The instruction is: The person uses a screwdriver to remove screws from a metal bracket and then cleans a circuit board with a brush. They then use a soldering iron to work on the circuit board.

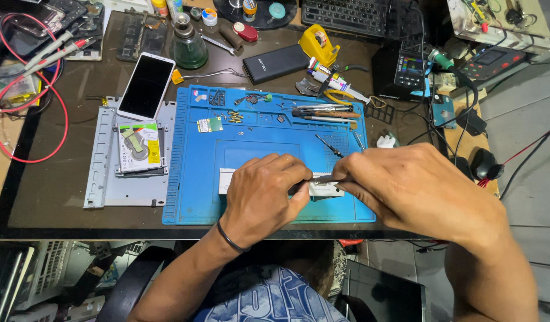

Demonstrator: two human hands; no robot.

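My left hand [263, 194] presses down on a small white rectangular part [226, 180] lying on the blue work mat [191, 191], covering most of it. My right hand [415, 188] grips a thin dark tool [322, 179], its tip pointing left onto the white part between both hands. A black band circles my left wrist. The middle of the part is hidden under my fingers.
A hard drive [138, 146] rests on a grey metal bracket [99, 173], with a white phone [146, 85] behind it. Screwdrivers [328, 112], small screws and chips lie along the mat's far edge. Red probe leads [30, 95], a glass bottle [188, 45], a black power bank [275, 62], yellow tape dispenser [318, 45].
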